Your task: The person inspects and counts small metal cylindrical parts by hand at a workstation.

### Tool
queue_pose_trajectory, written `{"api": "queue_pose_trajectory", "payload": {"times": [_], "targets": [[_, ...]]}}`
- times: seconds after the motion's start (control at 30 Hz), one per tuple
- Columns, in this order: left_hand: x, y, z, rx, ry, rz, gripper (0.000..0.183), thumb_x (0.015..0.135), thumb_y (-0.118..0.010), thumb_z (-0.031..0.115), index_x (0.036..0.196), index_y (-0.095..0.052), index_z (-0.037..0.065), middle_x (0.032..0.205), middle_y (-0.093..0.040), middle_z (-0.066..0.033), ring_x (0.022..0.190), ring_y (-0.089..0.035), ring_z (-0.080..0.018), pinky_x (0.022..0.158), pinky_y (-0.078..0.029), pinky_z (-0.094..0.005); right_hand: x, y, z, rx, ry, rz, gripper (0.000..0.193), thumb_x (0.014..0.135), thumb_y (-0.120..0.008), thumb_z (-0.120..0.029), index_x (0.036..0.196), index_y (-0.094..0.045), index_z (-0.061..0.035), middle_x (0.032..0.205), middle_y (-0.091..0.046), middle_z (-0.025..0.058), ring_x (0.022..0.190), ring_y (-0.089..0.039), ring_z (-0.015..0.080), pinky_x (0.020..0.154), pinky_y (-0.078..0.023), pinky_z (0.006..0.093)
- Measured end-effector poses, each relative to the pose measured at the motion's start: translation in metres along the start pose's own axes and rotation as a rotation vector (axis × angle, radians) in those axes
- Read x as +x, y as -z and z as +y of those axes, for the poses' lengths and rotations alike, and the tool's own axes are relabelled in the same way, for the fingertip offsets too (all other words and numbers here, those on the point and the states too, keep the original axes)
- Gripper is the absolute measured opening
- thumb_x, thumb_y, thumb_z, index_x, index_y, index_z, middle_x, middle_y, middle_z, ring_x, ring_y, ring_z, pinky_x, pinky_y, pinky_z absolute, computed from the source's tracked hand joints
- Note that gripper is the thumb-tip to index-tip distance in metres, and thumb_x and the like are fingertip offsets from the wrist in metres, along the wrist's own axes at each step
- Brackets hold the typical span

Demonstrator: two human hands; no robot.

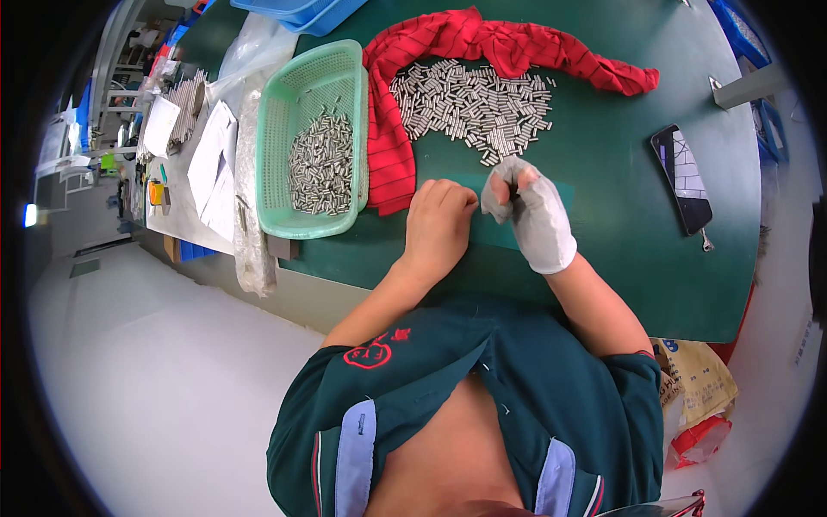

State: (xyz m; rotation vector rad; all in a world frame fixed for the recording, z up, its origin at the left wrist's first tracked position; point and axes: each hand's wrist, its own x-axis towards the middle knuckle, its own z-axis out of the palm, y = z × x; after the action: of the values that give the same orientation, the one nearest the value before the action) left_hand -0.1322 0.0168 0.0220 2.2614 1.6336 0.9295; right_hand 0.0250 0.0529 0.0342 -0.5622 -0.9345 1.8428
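My bare left hand point(439, 222) rests near the table's front edge with its fingers curled closed; whatever lies inside them is hidden. To its right is my right hand point(538, 220), in a whitish glove that leaves some fingertips bare. Its thumb and fingers are bent together, and I cannot make out anything between them. Just beyond the right hand lies a spread of small metal pins point(469, 99), with its near tip close to the glove. A red striped cloth point(392, 164) curves round the pins' left and far sides. Under my hands is a greenish translucent sheet point(558, 194).
A light green plastic basket point(267, 172) holding more metal pins stands left of the cloth. Beside it are clear plastic wrap point(250, 155) and white papers point(214, 168). A phone point(682, 179) lies at the right, and a blue tray point(301, 13) at the far edge.
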Motion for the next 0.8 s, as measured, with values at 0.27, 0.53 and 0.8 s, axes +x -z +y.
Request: {"api": "queue_pose_trajectory", "payload": {"times": [0.27,0.53,0.8], "targets": [[-0.004,0.002,0.0,0.003,0.002,0.017,0.02,0.069,-0.069,-0.001,0.086,-0.059,0.004,0.082,-0.055,-0.0082,0.077,-0.053,-0.0287,0.07,-0.043,-0.0393,0.005,0.006,-0.001,0.148,-0.015,0.045,0.05,0.099,-0.038,-0.051,0.072,-0.041,-0.0079,0.066,-0.04,0.0008,0.06,-0.034,0.0126,0.059,-0.03,0.0264],[-0.001,0.005,0.004,0.023,0.008,-0.054,0.015,0.071,-0.068,-0.003,0.083,-0.06,0.002,0.083,-0.058,-0.0115,0.078,-0.054,-0.0309,0.07,-0.044,-0.0398,0.014,0.005,-0.006,0.235,0.014,0.042,0.058,0.096,-0.036,-0.058,0.065,-0.039,-0.0094,0.058,-0.034,-0.0001,0.055,-0.03,0.0126,0.056,-0.026,0.0277],[-0.004,0.002,0.008,0.029,0.042,-0.051,0.013,0.072,-0.067,-0.002,0.081,-0.059,0.001,0.081,-0.057,-0.0113,0.078,-0.054,-0.0309,0.07,-0.044,-0.0398,0.017,0.003,-0.001,0.32,-0.001,0.067,0.055,0.098,-0.037,-0.052,0.064,-0.038,-0.0093,0.056,-0.031,-0.0004,0.053,-0.028,0.0127,0.054,-0.025,0.0281]]}}
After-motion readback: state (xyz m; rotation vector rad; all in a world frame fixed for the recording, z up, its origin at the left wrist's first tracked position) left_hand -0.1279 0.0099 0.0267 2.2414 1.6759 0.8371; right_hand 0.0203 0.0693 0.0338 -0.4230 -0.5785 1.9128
